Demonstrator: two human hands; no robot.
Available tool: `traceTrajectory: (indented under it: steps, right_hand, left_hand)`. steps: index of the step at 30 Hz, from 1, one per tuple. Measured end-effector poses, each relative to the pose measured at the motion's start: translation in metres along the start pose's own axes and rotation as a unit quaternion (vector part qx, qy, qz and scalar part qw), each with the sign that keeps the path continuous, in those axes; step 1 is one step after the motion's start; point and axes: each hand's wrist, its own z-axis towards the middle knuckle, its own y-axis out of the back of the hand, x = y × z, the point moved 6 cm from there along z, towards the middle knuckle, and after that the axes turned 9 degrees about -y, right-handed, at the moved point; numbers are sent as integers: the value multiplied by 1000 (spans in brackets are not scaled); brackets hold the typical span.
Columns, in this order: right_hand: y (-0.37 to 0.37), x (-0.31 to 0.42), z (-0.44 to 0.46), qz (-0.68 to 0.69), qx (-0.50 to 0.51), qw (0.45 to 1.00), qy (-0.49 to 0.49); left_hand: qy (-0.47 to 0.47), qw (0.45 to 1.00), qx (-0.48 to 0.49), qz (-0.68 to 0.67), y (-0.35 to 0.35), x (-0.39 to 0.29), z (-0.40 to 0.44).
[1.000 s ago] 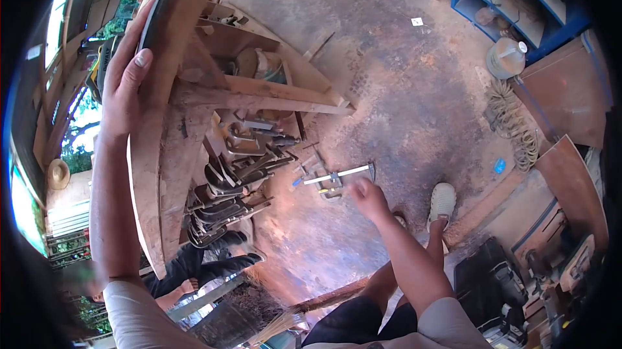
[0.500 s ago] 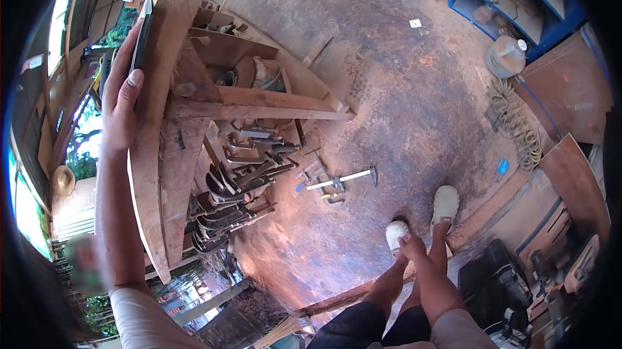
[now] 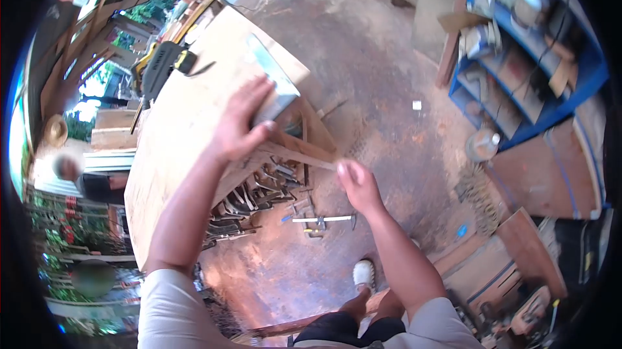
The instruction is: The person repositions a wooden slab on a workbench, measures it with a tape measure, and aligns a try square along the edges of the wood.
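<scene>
My left hand (image 3: 245, 122) lies on a shiny, flat rectangular plate (image 3: 275, 73) at the corner of the wooden workbench (image 3: 188, 109). Its fingers are stretched out and the thumb stands apart; motion blurs them slightly. The plate reflects bright light and reaches past the bench edge. My right hand (image 3: 358, 186) is held over the floor side of the bench, thumb and fingers curled together. Its fingertips overlap the end of a wooden rail (image 3: 304, 154) below the benchtop. Whether they touch it, or what they hold, I cannot make out.
A DeWalt power tool (image 3: 159, 67) rests on the far side of the bench. Several clamps (image 3: 253, 193) hang underneath, and a bar clamp (image 3: 321, 219) lies on the floor. At right stands a blue shelf (image 3: 518, 70). Another person (image 3: 100, 184) is beyond the bench.
The view has swung so the benchtop shows. My left hand is now over the benchtop corner, on the shiny plate. My right hand has risen from near my legs to beside the bench.
</scene>
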Motion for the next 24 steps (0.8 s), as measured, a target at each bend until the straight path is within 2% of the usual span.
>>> traceTrajectory:
  steps: [1,5,8,10,16,24]
  right_hand:
    - [-15,50,9,55,17,998,-5]
    - [-61,156,46,-64,79,994,-46]
    - [-82,156,69,-158,115,978,-68]
    - [-85,159,79,-55,79,992,-86]
    - [-89,163,77,-136,10,986,-96]
    - [-89,159,79,-87,-26,987,-135]
  left_hand:
    - [8,1000,3,10,4,-4,1]
    - [20,1000,17,-3,8,-2,-2]
    - [21,1000,8,-11,14,-4,-4]
    - [12,1000,9,-15,14,-3,-4]
    - [19,1000,14,-7,12,3,-9]
    - [-7,1000,8,-15,18,3,-10]
